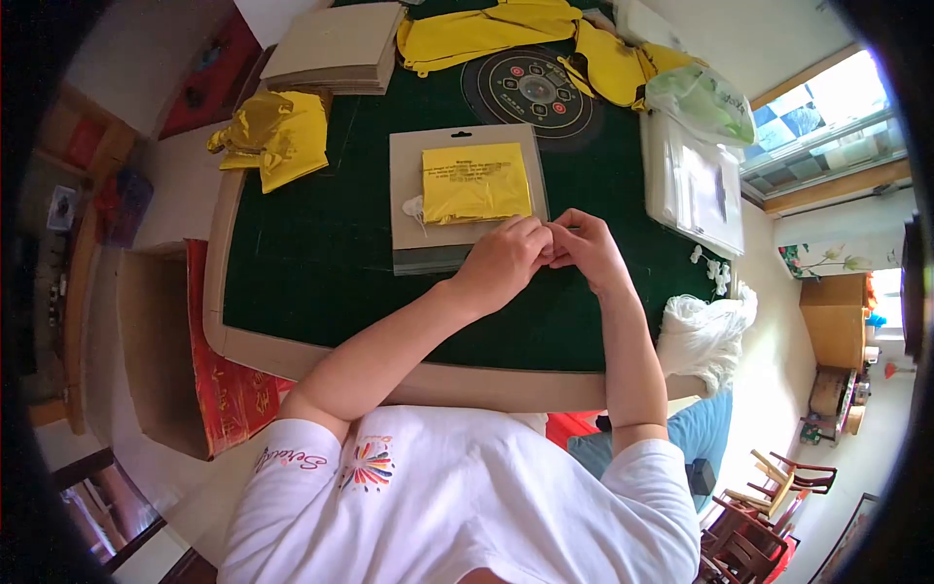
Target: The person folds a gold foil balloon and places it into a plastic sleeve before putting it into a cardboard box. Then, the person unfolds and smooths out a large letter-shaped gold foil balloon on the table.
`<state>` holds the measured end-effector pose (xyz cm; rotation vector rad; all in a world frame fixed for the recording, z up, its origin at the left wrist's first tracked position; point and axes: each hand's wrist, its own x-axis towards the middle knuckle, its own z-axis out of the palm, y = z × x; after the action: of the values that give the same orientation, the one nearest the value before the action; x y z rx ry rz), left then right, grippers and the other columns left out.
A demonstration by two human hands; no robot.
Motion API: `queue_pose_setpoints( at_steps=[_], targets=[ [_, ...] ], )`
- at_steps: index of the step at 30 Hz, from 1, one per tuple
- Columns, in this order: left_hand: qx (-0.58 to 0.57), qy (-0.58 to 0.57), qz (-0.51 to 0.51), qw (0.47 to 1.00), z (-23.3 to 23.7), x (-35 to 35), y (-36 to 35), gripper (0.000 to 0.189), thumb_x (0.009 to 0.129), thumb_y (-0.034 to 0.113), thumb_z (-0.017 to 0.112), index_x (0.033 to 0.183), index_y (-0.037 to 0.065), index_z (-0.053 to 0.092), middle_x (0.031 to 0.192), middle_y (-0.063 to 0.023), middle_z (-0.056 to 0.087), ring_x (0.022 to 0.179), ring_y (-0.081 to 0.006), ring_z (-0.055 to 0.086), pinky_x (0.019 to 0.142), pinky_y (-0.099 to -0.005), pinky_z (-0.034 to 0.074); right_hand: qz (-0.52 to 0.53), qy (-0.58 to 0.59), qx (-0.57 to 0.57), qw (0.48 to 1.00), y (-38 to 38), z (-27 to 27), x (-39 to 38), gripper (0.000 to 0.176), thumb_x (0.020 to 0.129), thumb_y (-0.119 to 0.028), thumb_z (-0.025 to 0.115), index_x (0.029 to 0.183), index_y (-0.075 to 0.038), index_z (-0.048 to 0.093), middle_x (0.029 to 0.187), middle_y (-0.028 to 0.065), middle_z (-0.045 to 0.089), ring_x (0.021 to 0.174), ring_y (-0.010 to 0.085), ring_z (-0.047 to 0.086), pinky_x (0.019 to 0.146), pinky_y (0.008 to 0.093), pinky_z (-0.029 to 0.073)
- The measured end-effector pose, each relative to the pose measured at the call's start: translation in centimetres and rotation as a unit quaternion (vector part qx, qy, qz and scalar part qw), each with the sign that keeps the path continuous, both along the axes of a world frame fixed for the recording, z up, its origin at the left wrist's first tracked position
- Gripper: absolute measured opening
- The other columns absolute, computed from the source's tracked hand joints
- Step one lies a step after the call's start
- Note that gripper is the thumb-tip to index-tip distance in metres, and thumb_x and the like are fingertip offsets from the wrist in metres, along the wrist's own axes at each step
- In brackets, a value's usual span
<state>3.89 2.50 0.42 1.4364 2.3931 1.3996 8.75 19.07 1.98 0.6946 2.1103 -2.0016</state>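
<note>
Both of my hands meet at the lower right corner of a grey-brown card with a hanging slot, which lies on the green table top. On the card rests a folded yellow foil packet with printed warning text, and a small white piece with string sits at the packet's left edge. My left hand has its fingers pinched together near the card edge. Close against it, my right hand is pinched too. Whatever lies between the fingertips is too small to make out.
A stack of cards and yellow foil lie back left. Yellow packets are at the back, beside a round black panel. Clear plastic sleeves and white string lie right. A cardboard box stands left of the table.
</note>
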Motion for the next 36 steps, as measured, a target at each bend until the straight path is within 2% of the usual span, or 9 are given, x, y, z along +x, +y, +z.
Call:
queue_pose_setpoints(
  at_steps=[7, 20, 25, 27, 29, 32, 33, 35, 36],
  targets=[
    [-0.005, -0.102, -0.017, 0.995, 0.3, -0.6, -0.1, 0.018, 0.076, 0.002, 0.07, 0.085, 0.003, 0.055, 0.083, -0.0117, 0.059, 0.079, -0.0306, 0.062, 0.07, -0.0386, 0.05, 0.02, 0.029, 0.005, 0.999, -0.3, -0.4, 0.4, 0.013, 0.092, -0.012, 0.059, 0.085, 0.0, 0.058, 0.075, 0.0054, 0.064, 0.066, 0.0105, 0.064, 0.058, 0.0212, 0.052],
    [-0.001, -0.081, -0.049, 0.996, 0.2, -0.5, 0.0, 0.012, 0.08, 0.001, 0.065, 0.087, 0.003, 0.055, 0.086, -0.0127, 0.061, 0.083, -0.0312, 0.062, 0.071, -0.0398, 0.05, 0.013, 0.023, 0.006, 1.0, -0.1, -1.0, 0.0, 0.012, 0.091, -0.009, 0.059, 0.085, 0.002, 0.059, 0.073, 0.006, 0.064, 0.065, 0.0095, 0.062, 0.056, 0.0212, 0.052],
    [0.006, -0.157, -0.071, 0.985, 1.3, -1.1, -1.2, 0.01, 0.08, 0.0, 0.061, 0.089, 0.002, 0.058, 0.086, -0.0161, 0.061, 0.082, -0.0339, 0.061, 0.072, -0.0404, 0.048, -0.009, 0.022, 0.016, 1.0, -0.1, -1.0, -0.4, 0.013, 0.091, -0.01, 0.06, 0.085, 0.002, 0.059, 0.074, 0.0068, 0.065, 0.064, 0.011, 0.063, 0.057, 0.0218, 0.053],
    [-0.003, -0.167, -0.09, 0.982, 1.8, -0.8, -1.9, 0.017, 0.08, 0.0, 0.064, 0.097, 0.003, 0.063, 0.082, -0.0107, 0.06, 0.072, -0.0248, 0.061, 0.066, -0.0354, 0.049, -0.007, -0.006, 0.015, 1.0, 0.0, -0.9, -0.5, 0.015, 0.091, -0.012, 0.06, 0.087, 0.001, 0.058, 0.075, 0.01, 0.066, 0.064, 0.0147, 0.066, 0.058, 0.0234, 0.055],
    [0.041, -0.12, -0.027, 0.992, 2.4, -2.0, -3.2, 0.016, 0.08, 0.001, 0.064, 0.096, 0.003, 0.066, 0.08, -0.0095, 0.06, 0.072, -0.0212, 0.06, 0.065, -0.0319, 0.048, -0.001, -0.014, 0.0, 1.0, -0.1, -0.2, -0.3, 0.014, 0.091, -0.014, 0.06, 0.087, 0.0, 0.057, 0.076, 0.0099, 0.066, 0.065, 0.0154, 0.067, 0.058, 0.0238, 0.055],
    [0.086, -0.108, 0.157, 0.978, 8.5, -5.1, -8.9, 0.009, 0.082, 0.003, 0.063, 0.09, 0.002, 0.067, 0.086, -0.0137, 0.063, 0.081, -0.0227, 0.064, 0.07, -0.0314, 0.049, 0.004, -0.02, -0.012, 1.0, -0.1, 0.2, -0.6, 0.014, 0.091, -0.016, 0.06, 0.087, -0.002, 0.056, 0.078, 0.0109, 0.067, 0.066, 0.0175, 0.068, 0.058, 0.0246, 0.055],
    [0.097, -0.114, 0.238, 0.96, 9.3, -6.1, -11.8, 0.008, 0.085, 0.008, 0.064, 0.091, 0.004, 0.068, 0.084, -0.0094, 0.064, 0.081, -0.0171, 0.063, 0.072, -0.0276, 0.049, 0.006, -0.029, -0.006, 1.0, -0.1, 0.1, -0.5, 0.015, 0.09, -0.016, 0.061, 0.087, -0.003, 0.056, 0.079, 0.0121, 0.068, 0.066, 0.0188, 0.069, 0.058, 0.0251, 0.056],
    [0.232, -0.151, 0.356, 0.893, 10.6, -8.4, -18.5, 0.008, 0.089, 0.011, 0.065, 0.095, 0.005, 0.067, 0.091, -0.0018, 0.066, 0.086, -0.0103, 0.061, 0.078, -0.025, 0.049, 0.004, -0.029, 0.008, 1.0, -0.2, 0.1, -0.5, 0.014, 0.091, -0.016, 0.058, 0.089, -0.002, 0.055, 0.079, 0.0134, 0.069, 0.066, 0.0192, 0.069, 0.058, 0.0267, 0.056],
    [0.257, -0.082, 0.388, 0.881, 11.6, -9.7, -22.3, 0.011, 0.088, 0.011, 0.066, 0.096, 0.004, 0.066, 0.094, -0.0027, 0.067, 0.087, -0.0096, 0.061, 0.079, -0.0242, 0.049, 0.0, -0.019, 0.004, 1.0, -0.2, 0.1, -0.5, 0.015, 0.091, -0.017, 0.059, 0.086, -0.004, 0.055, 0.078, 0.0125, 0.069, 0.065, 0.0186, 0.069, 0.057, 0.0258, 0.056]
  ],
)
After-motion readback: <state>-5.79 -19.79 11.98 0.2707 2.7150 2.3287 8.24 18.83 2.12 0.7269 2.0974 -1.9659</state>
